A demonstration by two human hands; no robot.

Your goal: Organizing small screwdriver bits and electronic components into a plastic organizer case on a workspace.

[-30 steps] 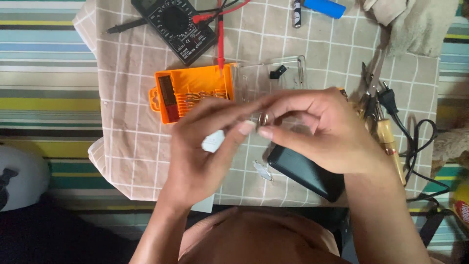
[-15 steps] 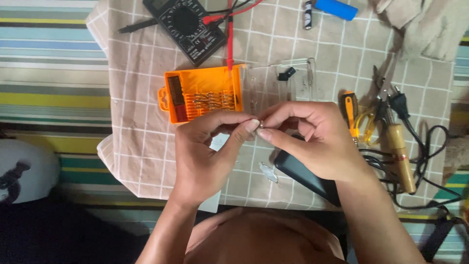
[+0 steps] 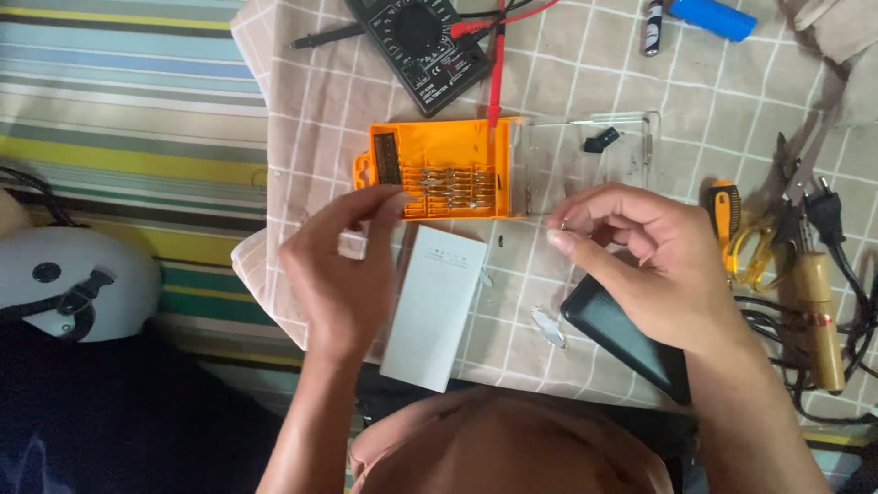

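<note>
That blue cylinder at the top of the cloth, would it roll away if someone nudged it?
Probably: the blue cylinder is round and lies on its side. The checked cloth is soft, which might slow it. Its smooth surface looks slightly slippery.

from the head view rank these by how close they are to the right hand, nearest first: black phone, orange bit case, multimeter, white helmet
Measured from the right hand:
1. Black phone, just under the hand, partly covered by it.
2. Orange bit case, up and to the left on the checked cloth.
3. Multimeter, at the cloth's top edge.
4. White helmet, far left, off the cloth.
</note>
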